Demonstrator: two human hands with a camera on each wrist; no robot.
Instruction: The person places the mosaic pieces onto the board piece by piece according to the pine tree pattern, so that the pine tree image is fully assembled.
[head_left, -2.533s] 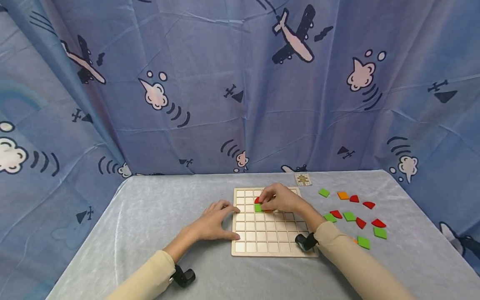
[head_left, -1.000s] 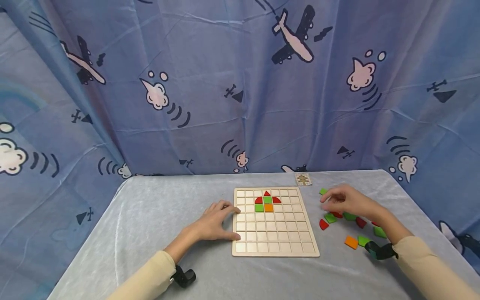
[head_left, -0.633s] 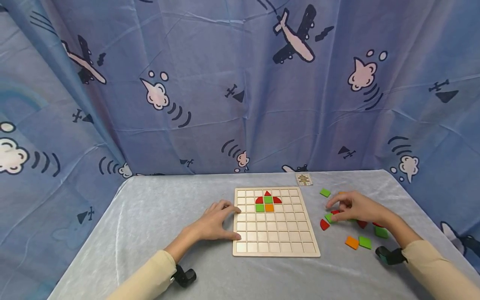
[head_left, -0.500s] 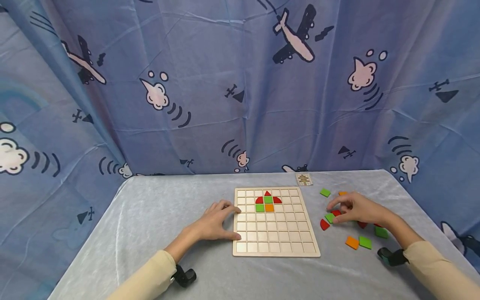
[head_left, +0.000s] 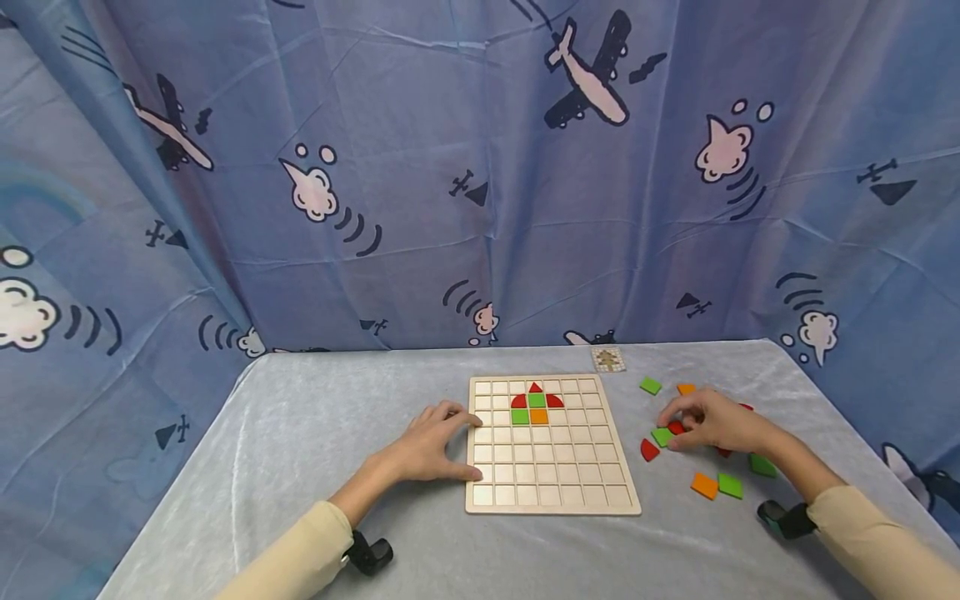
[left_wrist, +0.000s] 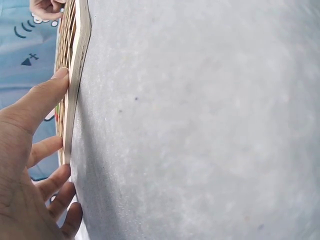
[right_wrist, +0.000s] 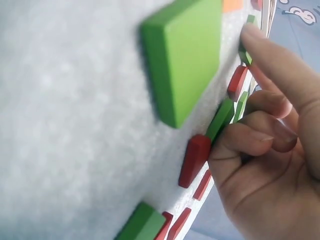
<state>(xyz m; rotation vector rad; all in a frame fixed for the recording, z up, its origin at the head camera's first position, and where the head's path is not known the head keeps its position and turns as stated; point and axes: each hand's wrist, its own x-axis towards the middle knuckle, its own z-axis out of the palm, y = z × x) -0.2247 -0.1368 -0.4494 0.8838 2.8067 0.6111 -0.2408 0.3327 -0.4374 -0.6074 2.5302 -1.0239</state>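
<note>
My left hand (head_left: 429, 443) rests at the left edge of a wooden grid board (head_left: 555, 476), thumb and fingertips spread along the rim. On the board's upper part sit a red triangle (head_left: 535, 387), red rounded tiles (head_left: 554, 402), green square tiles (head_left: 521, 416) and an orange square tile (head_left: 539, 416). Right of the board, my right hand (head_left: 716, 422) reaches down among loose tiles, thumb and index finger apart. Its thumb tip is right at a green tile (head_left: 662, 437), and a red tile (head_left: 677, 427) shows between the fingers. In the right wrist view the other fingers curl inward.
A small card with a tree pattern (head_left: 608, 359) lies behind the board. Around the right hand are a red tile (head_left: 649, 450), an orange tile (head_left: 704, 486), green tiles (head_left: 730, 486) and others. A blue printed curtain (head_left: 420, 167) hangs behind the grey-covered table (head_left: 337, 383).
My right hand has left the board, where an orange square now shows, and moved right to the loose tiles. The green and red tiles by its fingers have shifted slightly right. My left hand stays.
</note>
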